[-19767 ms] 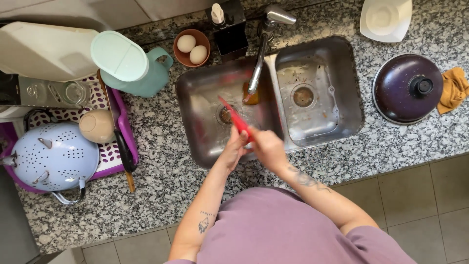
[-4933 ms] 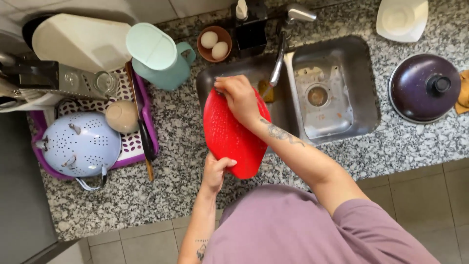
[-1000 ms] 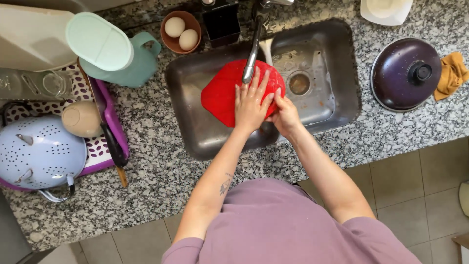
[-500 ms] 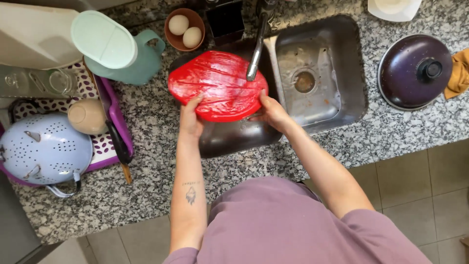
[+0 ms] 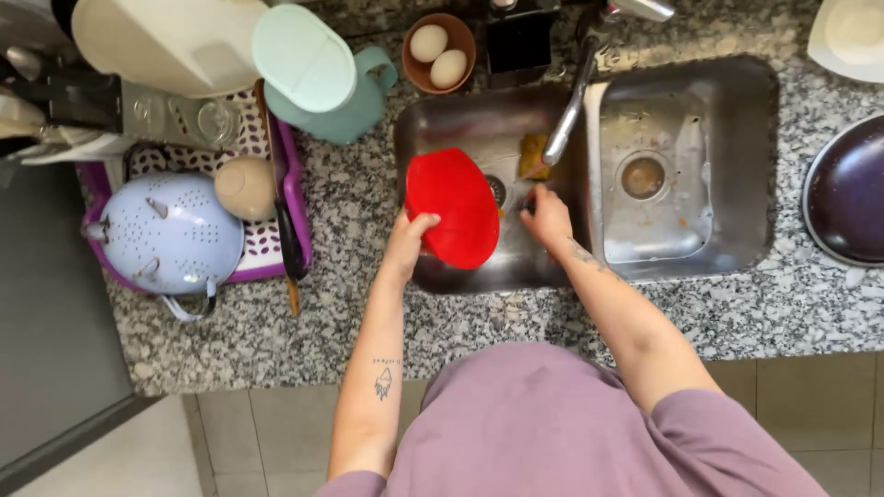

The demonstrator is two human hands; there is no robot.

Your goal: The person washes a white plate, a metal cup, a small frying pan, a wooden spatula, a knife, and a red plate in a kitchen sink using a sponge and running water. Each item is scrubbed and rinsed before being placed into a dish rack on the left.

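A red flexible cutting board [image 5: 453, 207] stands tilted over the left basin of the steel double sink [image 5: 681, 267]. My left hand [image 5: 410, 236] grips the board's lower left edge. My right hand [image 5: 547, 216] is off the board, down in the basin under the tap [image 5: 569, 110], close to a yellow sponge [image 5: 533, 155]. Whether that hand holds anything, I cannot tell. The drain of the left basin shows just right of the board.
A purple dish rack [image 5: 296, 198] on the left holds a pale blue colander [image 5: 166, 232], a knife [image 5: 281, 202] and a round lid. A mint jug [image 5: 322, 78], a bowl of two eggs [image 5: 439, 46] and a dark purple pot [image 5: 852, 193] stand on the granite counter [image 5: 359, 304].
The board has turned from lying flat across the basin to standing tilted. My right hand has let go of it and gone under the tap. My left hand keeps its hold.
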